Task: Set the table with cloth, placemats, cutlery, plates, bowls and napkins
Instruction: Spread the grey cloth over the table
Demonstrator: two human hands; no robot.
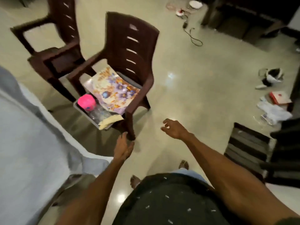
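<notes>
a stack of floral placemats (112, 88) is seen on the seat of a brown plastic chair (129, 51), ahead and slightly left of both hands, long axis running away toward the chair back. the left hand (122, 147), fingers straight and empty, is judged nearer; the right hand (174, 129) is loosely curled, holding nothing. the cloth (29, 127) is already laid on the worktop at left.

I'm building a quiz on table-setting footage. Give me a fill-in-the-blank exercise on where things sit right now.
1. The floral placemats lie on the seat of a brown plastic ____.
2. The clear bottle beside them has a ____ cap.
3. The left hand and the right hand both hold ____.
4. The table at the left is already covered by a pale ____.

Missing words: chair; pink; nothing; cloth
</notes>
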